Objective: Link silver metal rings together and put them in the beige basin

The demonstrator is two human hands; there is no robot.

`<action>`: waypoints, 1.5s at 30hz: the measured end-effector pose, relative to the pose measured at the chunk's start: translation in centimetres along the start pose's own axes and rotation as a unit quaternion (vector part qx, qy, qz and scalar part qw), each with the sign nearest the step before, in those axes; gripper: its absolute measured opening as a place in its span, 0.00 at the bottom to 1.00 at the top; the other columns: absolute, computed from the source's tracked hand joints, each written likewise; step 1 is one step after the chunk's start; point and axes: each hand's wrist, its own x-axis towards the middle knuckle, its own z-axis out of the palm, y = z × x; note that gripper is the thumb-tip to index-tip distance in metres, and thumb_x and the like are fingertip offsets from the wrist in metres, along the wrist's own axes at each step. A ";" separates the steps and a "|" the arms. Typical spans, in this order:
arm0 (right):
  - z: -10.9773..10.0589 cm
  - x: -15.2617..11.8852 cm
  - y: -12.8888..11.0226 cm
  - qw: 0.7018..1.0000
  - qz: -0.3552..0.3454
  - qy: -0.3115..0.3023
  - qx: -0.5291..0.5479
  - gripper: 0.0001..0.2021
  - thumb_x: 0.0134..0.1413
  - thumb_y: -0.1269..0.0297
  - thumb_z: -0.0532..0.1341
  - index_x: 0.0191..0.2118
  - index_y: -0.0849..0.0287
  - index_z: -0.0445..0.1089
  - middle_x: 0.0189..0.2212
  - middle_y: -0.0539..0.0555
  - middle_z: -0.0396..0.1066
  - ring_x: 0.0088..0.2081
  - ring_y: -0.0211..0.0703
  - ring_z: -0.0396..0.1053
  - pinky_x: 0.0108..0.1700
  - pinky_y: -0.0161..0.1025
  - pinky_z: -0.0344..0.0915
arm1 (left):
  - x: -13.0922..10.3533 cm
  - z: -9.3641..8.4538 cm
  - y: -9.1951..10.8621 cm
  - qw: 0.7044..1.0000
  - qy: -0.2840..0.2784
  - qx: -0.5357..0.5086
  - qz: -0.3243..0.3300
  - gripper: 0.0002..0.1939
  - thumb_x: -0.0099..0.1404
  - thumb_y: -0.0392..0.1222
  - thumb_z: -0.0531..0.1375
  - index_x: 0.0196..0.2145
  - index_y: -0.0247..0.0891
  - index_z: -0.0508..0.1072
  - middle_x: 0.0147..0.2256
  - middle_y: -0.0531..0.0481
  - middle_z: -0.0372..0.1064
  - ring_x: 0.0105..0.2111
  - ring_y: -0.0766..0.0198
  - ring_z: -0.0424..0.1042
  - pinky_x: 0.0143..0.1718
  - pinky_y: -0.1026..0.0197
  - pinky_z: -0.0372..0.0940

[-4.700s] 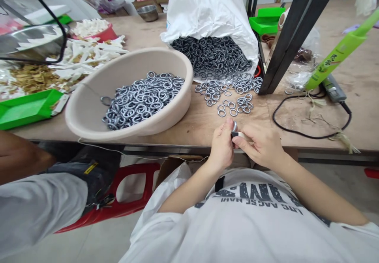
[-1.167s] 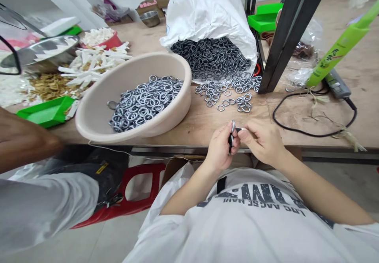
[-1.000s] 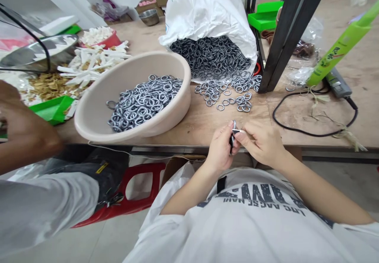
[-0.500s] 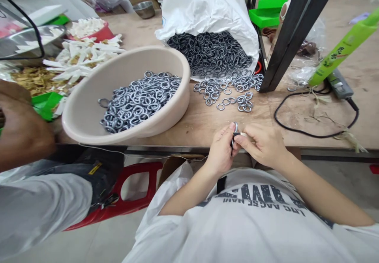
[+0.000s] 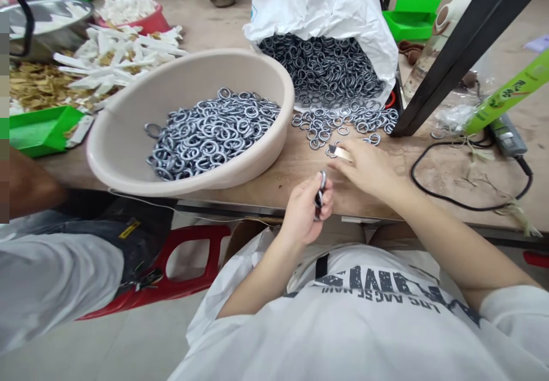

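Observation:
My left hand [image 5: 306, 206] is closed around several metal rings [image 5: 319, 189], held above the table's front edge. The fingers partly hide them, along with something dark among them. Reaching forward over the table, my right hand [image 5: 369, 166] has a small pale piece with a dark end [image 5: 342, 153] at its fingertips; its exact kind is unclear. The fingertips are close to the loose metal rings [image 5: 319, 132] on the wood. A large beige basin [image 5: 124, 141] holding many similar rings stands to the left. Behind the loose ones, a white sack [image 5: 317, 3] lies open with rings spilling out.
A black metal post [image 5: 454, 55] rises at the right, near a power cord [image 5: 414, 172] and a bright green packet [image 5: 514, 92]. At the left are a green tray [image 5: 43, 132], white strips [image 5: 120, 63] and another person's arm [image 5: 30, 186].
My hands have parted. The right moved forward toward the loose rings with the pale piece, while the left stayed back with its rings. The camera view has shifted slightly.

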 end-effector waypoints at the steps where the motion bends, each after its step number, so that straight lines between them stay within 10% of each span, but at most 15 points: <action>1: 0.4 0.8 -0.4 0.999 -0.017 -0.019 -0.033 0.15 0.62 0.52 0.60 0.48 0.56 0.71 0.46 0.59 0.74 0.41 0.52 0.71 0.36 0.41 0.57 | 0.3 -0.4 0.4 1.000 0.011 0.000 0.012 0.15 0.61 0.49 0.65 0.37 0.34 0.72 0.21 0.58 0.59 0.16 0.76 0.56 0.15 0.72 0.46; 7: 0.5 2.7 -0.2 0.996 -0.043 -0.047 -0.064 0.09 0.62 0.66 0.58 0.45 0.60 0.71 0.49 0.64 0.71 0.47 0.55 0.69 0.40 0.44 0.59 | 1.1 -2.3 1.6 0.997 0.056 0.009 0.058 0.15 0.58 0.47 0.64 0.42 0.38 0.73 0.27 0.55 0.68 0.19 0.74 0.63 0.14 0.72 0.48; 13: -4.2 -1.5 -0.6 0.982 -0.051 -0.113 0.143 0.11 0.65 0.63 0.55 0.30 0.57 0.64 0.27 0.50 0.67 0.29 0.40 0.62 0.33 0.38 0.54 | 1.9 -1.1 0.4 0.969 0.027 0.199 0.141 0.18 0.60 0.55 0.66 0.36 0.36 0.74 0.28 0.53 0.68 0.20 0.75 0.60 0.18 0.70 0.47; 18: -4.4 -4.0 -1.4 0.946 -0.005 -0.038 0.321 0.10 0.62 0.63 0.57 0.29 0.58 0.64 0.26 0.49 0.65 0.30 0.39 0.64 0.34 0.37 0.58 | 1.5 0.9 -1.3 0.955 -0.074 0.256 0.127 0.22 0.65 0.58 0.60 0.27 0.35 0.70 0.21 0.54 0.60 0.20 0.73 0.55 0.21 0.68 0.50; 23: -2.2 -6.1 -1.8 0.882 0.051 0.033 0.468 0.12 0.61 0.53 0.61 0.37 0.58 0.70 0.29 0.51 0.71 0.30 0.40 0.68 0.33 0.38 0.64 | 0.8 2.3 -2.3 0.977 -0.047 0.177 0.113 0.22 0.63 0.60 0.62 0.27 0.36 0.68 0.21 0.56 0.58 0.19 0.73 0.54 0.19 0.69 0.49; 29: -1.8 -6.6 -0.8 0.890 0.013 0.044 0.454 0.17 0.58 0.47 0.63 0.39 0.57 0.70 0.30 0.50 0.71 0.31 0.41 0.68 0.35 0.38 0.63 | 0.0 3.3 -2.4 0.994 -0.057 0.084 0.049 0.22 0.62 0.59 0.63 0.26 0.37 0.64 0.19 0.58 0.54 0.16 0.74 0.51 0.16 0.70 0.46; 36: -3.1 -8.5 -1.3 0.980 -0.093 0.071 0.158 0.20 0.67 0.51 0.54 0.27 0.57 0.65 0.24 0.51 0.64 0.28 0.39 0.61 0.32 0.38 0.52 | -0.3 3.6 -1.8 0.999 -0.039 0.027 -0.001 0.25 0.58 0.60 0.65 0.25 0.37 0.61 0.16 0.60 0.52 0.14 0.75 0.51 0.13 0.70 0.44; 45: -2.6 -8.9 -1.5 0.988 -0.097 0.085 0.090 0.20 0.67 0.51 0.54 0.25 0.57 0.63 0.24 0.50 0.64 0.26 0.37 0.58 0.31 0.39 0.49 | -0.1 3.8 -1.9 0.999 -0.027 0.042 -0.001 0.24 0.58 0.59 0.66 0.25 0.37 0.62 0.16 0.60 0.53 0.14 0.76 0.50 0.14 0.71 0.45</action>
